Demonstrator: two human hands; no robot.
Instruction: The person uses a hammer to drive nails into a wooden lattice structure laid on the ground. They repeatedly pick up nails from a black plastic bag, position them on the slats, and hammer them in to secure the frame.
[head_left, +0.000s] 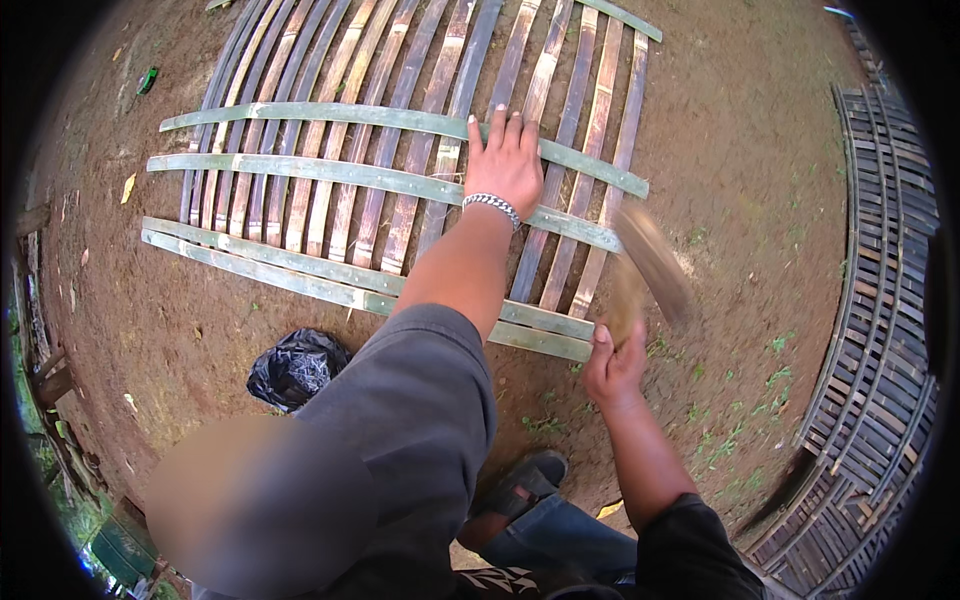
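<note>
A panel of dark and tan bamboo slats lies on the ground, crossed by several pale green bamboo strips. My left hand, with a chain bracelet at the wrist, rests flat on the panel, its fingers stretched over an upper green strip. Just beyond the panel's lower right corner, my right hand grips a hammer by its pale handle. Motion smears the hammer's head, which is raised near the right ends of the strips.
A black plastic bag holding many small nails stands below the panel. Another slatted bamboo panel runs along the right side. My shoe is on the bare soil near the bottom. A small green object lies at upper left.
</note>
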